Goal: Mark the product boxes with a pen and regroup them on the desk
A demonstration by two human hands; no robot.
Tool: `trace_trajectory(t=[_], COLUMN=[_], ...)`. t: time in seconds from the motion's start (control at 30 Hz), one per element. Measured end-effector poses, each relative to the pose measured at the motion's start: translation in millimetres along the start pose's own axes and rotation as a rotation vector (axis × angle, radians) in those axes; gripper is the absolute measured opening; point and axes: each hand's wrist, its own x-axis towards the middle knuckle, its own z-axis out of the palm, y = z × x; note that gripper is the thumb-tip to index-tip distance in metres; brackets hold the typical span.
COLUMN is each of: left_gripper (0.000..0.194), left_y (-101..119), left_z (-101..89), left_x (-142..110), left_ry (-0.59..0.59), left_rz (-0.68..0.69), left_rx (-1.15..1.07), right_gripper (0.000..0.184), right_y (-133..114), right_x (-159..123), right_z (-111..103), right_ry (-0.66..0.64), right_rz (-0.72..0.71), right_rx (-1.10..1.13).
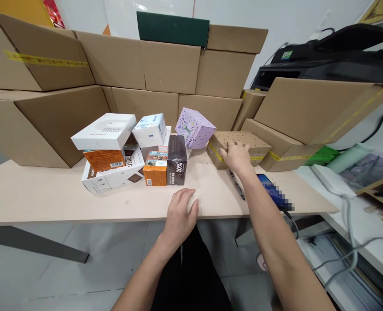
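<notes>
My right hand [238, 157] reaches over the front edge of a flat brown cardboard box [256, 144] dotted with small dark marks, its fingers spread on the top. My left hand [181, 211] hovers by the table's front edge, empty, fingers curved and thumb apart. Closest to it are a dark box marked 20% [177, 162] and an orange box [155, 172]. Behind stands a tilted purple patterned box [196, 129]. To the left, a white power bank box [105, 129] rests on another orange box [103, 160], above a white box [97, 183]. A white-and-blue pack [150, 129] lies beside them.
Large open cardboard cartons [159, 65] wall off the table's back and left. A pen [236, 185] and a phone [272, 190] with a cable lie beneath and beside my right forearm. A black printer [327, 60] and a white side shelf [333, 203] stand right.
</notes>
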Motion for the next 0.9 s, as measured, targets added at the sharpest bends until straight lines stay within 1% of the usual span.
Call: trace_trajectory(t=[0.07, 0.13, 0.2, 0.23, 0.27, 0.33, 0.4, 0.47, 0.57, 0.67, 0.73, 0.8, 0.9], left_gripper=[0.027, 0.027, 0.027, 0.026, 0.026, 0.025, 0.024, 0.024, 0.023, 0.022, 0.023, 0.023, 0.023], left_y=[0, 1, 1, 1, 1, 1, 1, 2, 2, 2, 1, 1, 2], left_z=[-0.4, -0.2, 0.3, 0.6, 0.9, 1.4, 1.8, 2.7, 4.7, 6.3, 6.6, 6.6, 7.2], left_x=[1, 1, 1, 0, 0, -1, -1, -2, -4, -5, -6, -6, -6], left_ry=[-0.007, -0.005, 0.002, 0.005, 0.007, 0.011, 0.019, 0.022, 0.015, 0.012, 0.013, 0.011, 0.003], left_rz=[-0.016, -0.016, 0.000, 0.010, 0.018, 0.033, 0.049, 0.066, 0.076, 0.081, 0.088, 0.096, 0.104], left_rx=[-0.009, -0.001, 0.013, 0.021, 0.029, 0.044, 0.056, 0.067, 0.088, 0.088, 0.074, 0.059, 0.062], right_gripper=[0.044, 0.055, 0.071, 0.077, 0.079, 0.075, 0.065, 0.059, 0.058, 0.051, 0.048, 0.047, 0.047], right_y=[-1, -6, -14, -20, -26, -40, -55, -69, -89, -109, -120, -127, -129], right_x=[-1, 2, 12, 18, 25, 39, 51, 60, 69, 78, 81, 83, 83], right_z=[-2, -5, -8, -10, -11, -11, -8, -4, 1, 0, -2, -5, -6], right_ry=[0.035, 0.106, 0.166, 0.175, 0.161, 0.112, 0.093, 0.135, 0.245, 0.327, 0.360, 0.373, 0.362], right_rz=[0.024, 0.003, -0.098, -0.156, -0.197, -0.216, -0.179, -0.133, -0.118, -0.123, -0.108, -0.092, -0.109], right_rx=[0.005, 0.048, 0.166, 0.243, 0.317, 0.423, 0.485, 0.546, 0.607, 0.608, 0.592, 0.562, 0.518])
